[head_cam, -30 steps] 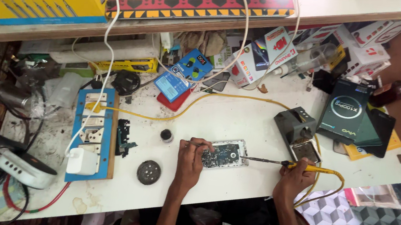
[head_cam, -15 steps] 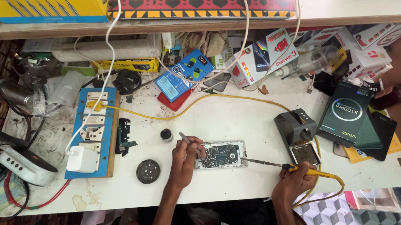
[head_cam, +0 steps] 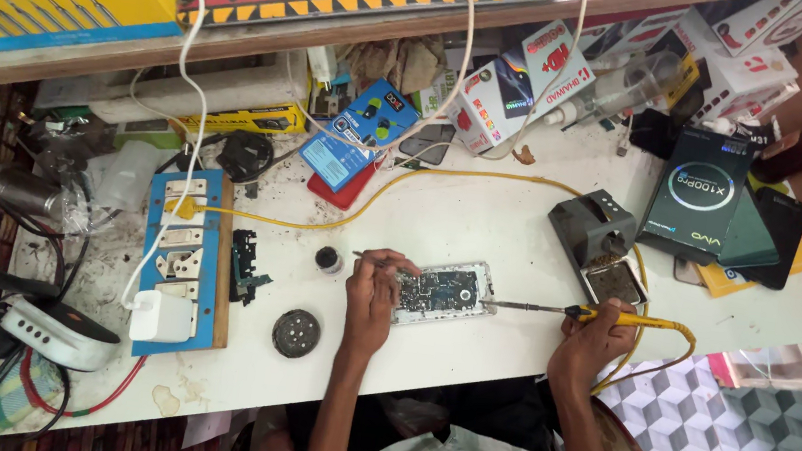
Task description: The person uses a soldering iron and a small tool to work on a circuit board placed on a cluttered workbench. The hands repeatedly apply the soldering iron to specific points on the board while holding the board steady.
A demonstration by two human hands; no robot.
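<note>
An opened phone (head_cam: 444, 292) with its circuit board showing lies on the white workbench (head_cam: 480, 235). My left hand (head_cam: 374, 288) rests at the phone's left end and pinches thin tweezers (head_cam: 363, 256) that point left. My right hand (head_cam: 594, 336) grips a yellow-handled soldering iron (head_cam: 552, 309), whose metal tip reaches the phone's right edge. The iron's yellow cable (head_cam: 426, 178) loops back across the bench.
A grey soldering stand (head_cam: 601, 240) sits right of the phone. A small black pot (head_cam: 328, 260), a dark round disc (head_cam: 296, 332), a loose circuit part (head_cam: 244, 263) and a blue socket board (head_cam: 184, 256) lie to the left. Phone boxes (head_cam: 701, 194) crowd the back right.
My left hand has lifted off the phone's left end and now holds tweezers at its upper left corner. The right hand and iron have barely moved.
</note>
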